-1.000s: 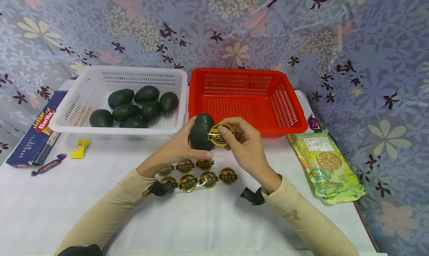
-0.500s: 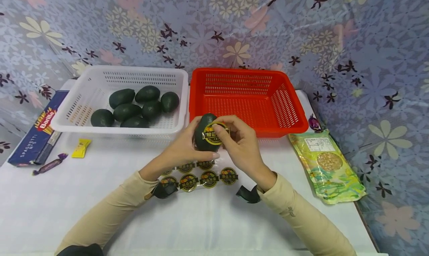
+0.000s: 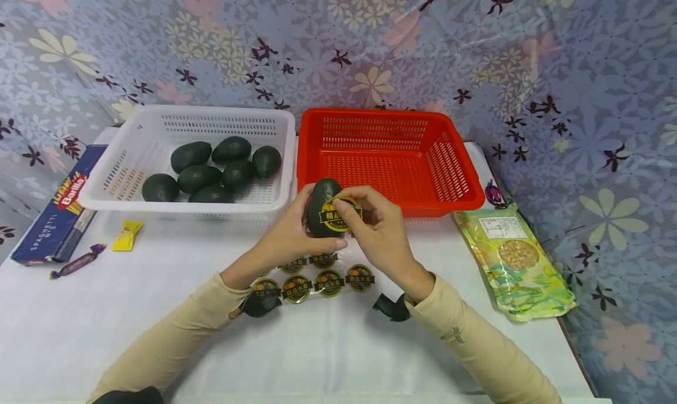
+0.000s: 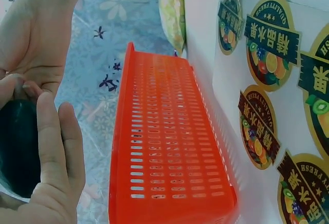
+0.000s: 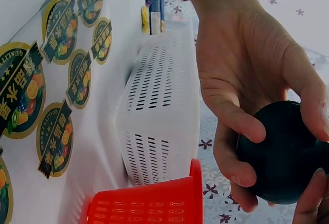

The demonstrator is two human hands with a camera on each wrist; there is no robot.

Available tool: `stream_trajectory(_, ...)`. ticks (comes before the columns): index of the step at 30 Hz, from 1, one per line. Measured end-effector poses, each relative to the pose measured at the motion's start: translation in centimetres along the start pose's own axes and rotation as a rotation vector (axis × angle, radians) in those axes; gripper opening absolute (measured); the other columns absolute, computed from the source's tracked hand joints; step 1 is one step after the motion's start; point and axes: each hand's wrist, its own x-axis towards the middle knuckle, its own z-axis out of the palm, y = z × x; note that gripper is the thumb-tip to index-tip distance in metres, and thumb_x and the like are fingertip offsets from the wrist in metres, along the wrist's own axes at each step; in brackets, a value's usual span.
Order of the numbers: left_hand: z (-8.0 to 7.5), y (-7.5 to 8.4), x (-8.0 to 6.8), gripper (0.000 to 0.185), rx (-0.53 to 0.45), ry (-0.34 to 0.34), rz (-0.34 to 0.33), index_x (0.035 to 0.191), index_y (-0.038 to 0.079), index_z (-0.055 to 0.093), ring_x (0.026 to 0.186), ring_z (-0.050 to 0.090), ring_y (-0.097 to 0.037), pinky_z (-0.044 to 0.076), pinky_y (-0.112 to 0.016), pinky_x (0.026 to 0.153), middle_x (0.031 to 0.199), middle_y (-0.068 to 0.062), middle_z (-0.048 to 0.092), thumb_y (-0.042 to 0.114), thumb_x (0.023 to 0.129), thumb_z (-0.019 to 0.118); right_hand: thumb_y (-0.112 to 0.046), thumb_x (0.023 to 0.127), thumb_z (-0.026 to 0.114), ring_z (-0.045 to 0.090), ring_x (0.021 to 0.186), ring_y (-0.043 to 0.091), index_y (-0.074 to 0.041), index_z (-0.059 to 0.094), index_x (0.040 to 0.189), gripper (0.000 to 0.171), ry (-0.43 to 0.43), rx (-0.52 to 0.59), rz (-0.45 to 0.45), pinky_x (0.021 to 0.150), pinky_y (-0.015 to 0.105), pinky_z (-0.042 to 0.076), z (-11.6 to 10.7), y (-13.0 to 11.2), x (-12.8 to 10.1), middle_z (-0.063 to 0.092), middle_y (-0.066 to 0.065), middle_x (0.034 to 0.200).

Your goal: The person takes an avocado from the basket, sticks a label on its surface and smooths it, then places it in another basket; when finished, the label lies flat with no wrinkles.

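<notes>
My left hand (image 3: 282, 230) grips a dark green avocado (image 3: 316, 216), held upright over the table in front of the baskets. My right hand (image 3: 385, 236) pinches the right side of a round black-and-gold fruit sticker (image 3: 333, 217) between thumb and forefinger. The sticker lies against the near face of the avocado. In the right wrist view, the left fingers curl around the avocado (image 5: 282, 152), with right fingertips at its lower right. The left wrist view shows the avocado (image 4: 18, 147) between both hands; the sticker is hidden there. Below the hands lies a sheet of similar stickers (image 3: 329, 283).
A white basket (image 3: 106, 169) with several avocados stands back left, beside a red basket (image 3: 391, 208). At left are a spaghetti box (image 3: 53, 216), a purple wrapped candy (image 3: 78, 263) and a yellow packet (image 3: 127, 235). A green-yellow bag (image 3: 515, 263) lies right, near another purple candy (image 3: 494, 194).
My right hand has moved left, bringing the sticker from the avocado's right edge onto its near face. The left hand and avocado have shifted slightly right.
</notes>
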Motion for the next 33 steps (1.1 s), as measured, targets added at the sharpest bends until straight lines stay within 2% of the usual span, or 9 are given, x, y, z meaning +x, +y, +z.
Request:
stream_trajectory(7, 0.00, -0.01, -0.13, 0.081, 0.001, 0.011, 0.003, 0.142, 0.021, 0.035, 0.106, 0.066, -0.025, 0.060, -0.037, 0.087, 0.127, -0.008, 0.058, 0.014, 0.077, 0.083, -0.009, 0.094, 0.069, 0.055, 0.058, 0.012, -0.007, 0.067, 0.109, 0.015, 0.029, -0.089, -0.055, 0.054, 0.022, 0.048, 0.17, 0.20, 0.05, 0.075, 0.008, 0.083)
stream_trajectory(10, -0.03, 0.02, -0.19, 0.082, -0.002, 0.006, 0.011, 0.142, 0.021, 0.035, 0.106, 0.066, -0.025, 0.060, -0.037, 0.088, 0.129, -0.007, 0.057, 0.016, 0.077, 0.084, -0.009, 0.092, 0.071, 0.046, 0.053, 0.007, -0.007, 0.066, 0.109, 0.018, 0.046, -0.156, -0.108, 0.050, 0.020, 0.040, 0.31, 0.21, 0.07, 0.072, 0.006, 0.076)
stream_trajectory(13, -0.05, 0.03, -0.31, 0.082, -0.019, -0.006, 0.023, 0.142, 0.021, 0.035, 0.103, 0.066, -0.025, 0.060, -0.039, 0.086, 0.127, -0.009, 0.057, 0.032, 0.078, 0.086, -0.011, 0.089, 0.076, 0.039, 0.051, 0.006, -0.006, 0.063, 0.115, 0.029, 0.045, -0.186, -0.126, 0.047, 0.020, 0.034, 0.41, 0.23, 0.07, 0.060, 0.004, 0.064)
stream_trajectory(16, -0.05, 0.12, -0.38, 0.082, -0.079, -0.024, 0.046, 0.143, 0.018, 0.034, 0.100, 0.066, -0.027, 0.061, -0.048, 0.082, 0.126, -0.016, 0.055, 0.052, 0.083, 0.077, -0.011, 0.087, 0.078, 0.039, 0.051, 0.007, -0.006, 0.059, 0.121, 0.039, 0.024, -0.174, -0.104, 0.047, 0.020, 0.033, 0.36, 0.25, 0.09, 0.047, 0.002, 0.059)
stream_trajectory(18, -0.02, 0.26, -0.43, 0.076, -0.126, -0.032, 0.052, 0.145, 0.016, 0.033, 0.100, 0.066, -0.027, 0.061, -0.052, 0.079, 0.127, -0.019, 0.053, 0.054, 0.090, 0.067, -0.009, 0.089, 0.076, 0.042, 0.052, 0.008, -0.007, 0.058, 0.124, 0.039, -0.001, -0.131, -0.068, 0.048, 0.021, 0.036, 0.26, 0.34, 0.13, 0.048, 0.002, 0.061)
stream_trajectory(20, 0.00, 0.42, -0.45, 0.065, -0.158, -0.034, 0.056, 0.147, 0.015, 0.032, 0.100, 0.067, -0.027, 0.061, -0.053, 0.077, 0.128, -0.022, 0.053, 0.048, 0.097, 0.058, -0.007, 0.091, 0.072, 0.043, 0.053, 0.010, -0.007, 0.057, 0.126, 0.037, -0.029, -0.059, -0.027, 0.049, 0.022, 0.038, 0.12, 0.41, 0.18, 0.048, 0.002, 0.062)
stream_trajectory(24, 0.03, 0.61, -0.54, 0.058, -0.218, -0.063, 0.058, 0.149, 0.011, 0.029, 0.098, 0.069, -0.026, 0.062, -0.050, 0.076, 0.126, -0.028, 0.054, 0.037, 0.101, 0.050, -0.008, 0.097, 0.063, 0.045, 0.053, 0.015, -0.007, 0.054, 0.131, 0.035, -0.091, 0.144, 0.074, 0.051, 0.024, 0.042, -0.20, 0.48, 0.29, 0.046, 0.001, 0.063)
stream_trajectory(28, -0.02, 0.37, -0.57, 0.076, -0.283, -0.109, 0.079, 0.149, 0.008, 0.026, 0.097, 0.070, -0.026, 0.061, -0.053, 0.077, 0.122, -0.030, 0.056, 0.055, 0.098, 0.054, -0.012, 0.100, 0.059, 0.046, 0.054, 0.016, -0.006, 0.051, 0.134, 0.036, -0.139, 0.291, 0.148, 0.052, 0.025, 0.043, -0.37, 0.33, 0.35, 0.047, -0.003, 0.064)
stream_trajectory(33, -0.11, 0.04, -0.44, 0.096, -0.352, -0.130, 0.102, 0.150, 0.007, 0.024, 0.093, 0.071, -0.020, 0.062, -0.049, 0.077, 0.116, -0.017, 0.062, 0.071, 0.088, 0.059, -0.013, 0.102, 0.054, 0.048, 0.056, 0.015, -0.004, 0.051, 0.134, 0.033, -0.151, 0.350, 0.187, 0.053, 0.024, 0.043, -0.55, 0.12, 0.41, 0.050, -0.004, 0.063)
